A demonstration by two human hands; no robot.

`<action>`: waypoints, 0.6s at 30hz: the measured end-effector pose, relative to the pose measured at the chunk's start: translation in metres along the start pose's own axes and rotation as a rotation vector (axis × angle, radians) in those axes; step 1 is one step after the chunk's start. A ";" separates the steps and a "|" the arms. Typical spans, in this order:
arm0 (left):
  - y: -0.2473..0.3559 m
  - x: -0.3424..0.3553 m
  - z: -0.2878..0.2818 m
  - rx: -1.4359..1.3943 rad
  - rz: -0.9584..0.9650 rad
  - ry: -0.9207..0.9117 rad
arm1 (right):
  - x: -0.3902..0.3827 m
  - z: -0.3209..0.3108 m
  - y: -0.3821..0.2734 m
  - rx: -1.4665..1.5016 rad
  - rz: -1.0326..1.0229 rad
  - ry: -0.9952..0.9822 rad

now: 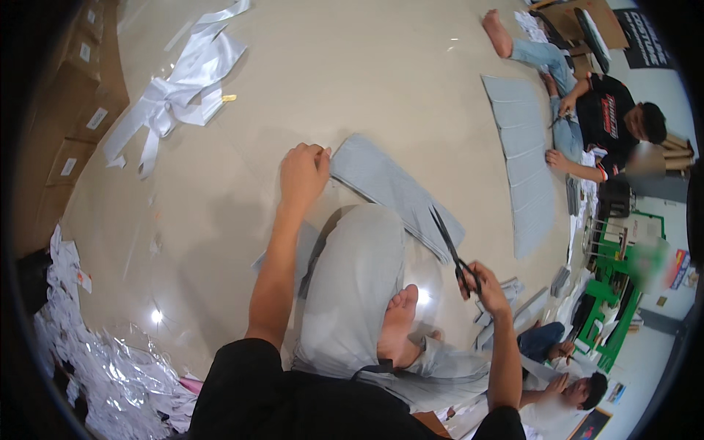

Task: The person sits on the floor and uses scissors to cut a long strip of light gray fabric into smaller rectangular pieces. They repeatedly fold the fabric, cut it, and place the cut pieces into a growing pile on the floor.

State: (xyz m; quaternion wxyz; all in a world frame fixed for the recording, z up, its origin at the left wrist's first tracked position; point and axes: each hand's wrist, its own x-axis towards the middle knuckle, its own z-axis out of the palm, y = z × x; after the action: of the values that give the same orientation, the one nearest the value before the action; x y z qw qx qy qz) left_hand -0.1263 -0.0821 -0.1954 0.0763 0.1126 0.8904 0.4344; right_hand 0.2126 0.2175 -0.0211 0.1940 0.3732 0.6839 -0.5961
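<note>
A folded strip of grey cloth [392,187] lies slantwise on the floor in front of my bent knee. At its far left corner my left hand [304,174] is closed, fingertips pinching the edge. My right hand [485,287] grips black-handled scissors [449,246] through the finger loops. Their long dark blades are slightly parted and point away from me, over or just above the cloth's right end; whether they touch it I cannot tell. Another piece of grey cloth [302,249] shows partly beside my knee, under my left forearm.
Shiny white fabric scraps [180,92] lie at the far left. Cardboard boxes [77,125] line the left edge, above a heap of white scraps and clear plastic [110,374]. At the right, a person [605,117] sits by a long grey cloth [521,165]; another person [579,389] sits lower right.
</note>
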 end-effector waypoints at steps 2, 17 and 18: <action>0.001 0.019 -0.005 0.019 -0.191 -0.235 | -0.051 0.005 0.049 0.145 0.020 0.051; -0.028 0.008 -0.028 0.391 0.125 -0.333 | -0.167 -0.016 0.252 -0.479 0.012 0.547; -0.048 0.007 -0.033 0.313 0.156 -0.369 | -0.160 -0.022 0.251 -0.434 -0.016 0.552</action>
State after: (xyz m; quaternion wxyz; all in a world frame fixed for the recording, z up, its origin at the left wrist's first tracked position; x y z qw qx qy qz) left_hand -0.1469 -0.1341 -0.2131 0.1853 0.2688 0.9064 0.2681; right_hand 0.5062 0.1968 -0.0711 0.0719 0.4649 0.8243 -0.3151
